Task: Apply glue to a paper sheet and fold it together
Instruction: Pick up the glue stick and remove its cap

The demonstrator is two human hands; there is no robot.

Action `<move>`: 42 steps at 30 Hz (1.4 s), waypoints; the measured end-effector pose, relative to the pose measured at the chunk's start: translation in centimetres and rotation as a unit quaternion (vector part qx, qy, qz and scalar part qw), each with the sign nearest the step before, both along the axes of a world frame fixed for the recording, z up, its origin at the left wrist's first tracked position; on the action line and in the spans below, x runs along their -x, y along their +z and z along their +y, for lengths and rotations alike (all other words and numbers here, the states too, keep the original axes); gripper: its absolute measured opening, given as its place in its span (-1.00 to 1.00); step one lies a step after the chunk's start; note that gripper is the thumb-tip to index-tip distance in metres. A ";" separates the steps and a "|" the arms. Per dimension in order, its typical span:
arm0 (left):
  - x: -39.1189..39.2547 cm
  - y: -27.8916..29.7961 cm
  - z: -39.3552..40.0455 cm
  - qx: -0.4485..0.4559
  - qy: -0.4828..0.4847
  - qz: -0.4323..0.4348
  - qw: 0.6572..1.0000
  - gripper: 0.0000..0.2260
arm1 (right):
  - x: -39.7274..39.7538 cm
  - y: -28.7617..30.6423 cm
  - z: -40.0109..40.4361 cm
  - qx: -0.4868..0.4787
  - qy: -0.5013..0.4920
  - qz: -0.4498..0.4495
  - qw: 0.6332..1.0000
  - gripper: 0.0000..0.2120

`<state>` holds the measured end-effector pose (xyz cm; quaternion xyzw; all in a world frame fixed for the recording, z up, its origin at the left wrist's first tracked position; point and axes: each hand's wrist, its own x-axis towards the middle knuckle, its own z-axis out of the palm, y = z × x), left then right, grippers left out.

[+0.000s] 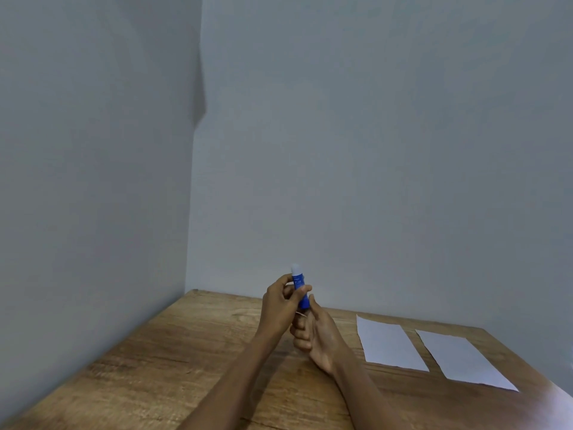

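The glue stick [301, 291] label is too blurred to read, its lower end hidden in the right hand [316, 335], fingers curled round it; the left hand [280, 302] pinches its blue barrel, upright above the table [173, 361]; 2 paper sheets [387, 344] lie apart, right.

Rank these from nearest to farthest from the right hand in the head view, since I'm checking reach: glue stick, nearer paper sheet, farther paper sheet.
1. glue stick: held upright, its base at the right hand, left hand gripping its barrel.
2. nearer paper sheet: flat on the table, right of the hand.
3. farther paper sheet: further right.
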<state>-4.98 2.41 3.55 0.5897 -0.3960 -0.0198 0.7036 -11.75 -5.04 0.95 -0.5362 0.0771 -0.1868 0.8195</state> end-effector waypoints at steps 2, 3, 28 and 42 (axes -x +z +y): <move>-0.3 0.0 0.2 0.001 0.006 0.005 1.000 -0.81 | -0.2 0.0 0.3 -0.008 0.015 -0.012 1.000 -0.54; -0.4 0.0 0.4 0.002 0.009 0.004 1.000 -0.81 | -0.3 0.0 0.4 -0.010 0.018 -0.011 1.000 -0.56; -1.2 0.2 1.2 0.033 -0.030 0.028 0.999 -0.86 | -0.3 0.1 0.9 0.006 0.017 0.000 1.000 -0.70; 0.1 0.6 0.7 0.020 -0.068 0.020 0.997 -0.85 | -0.4 0.4 0.5 0.004 -0.043 -0.010 0.999 -0.61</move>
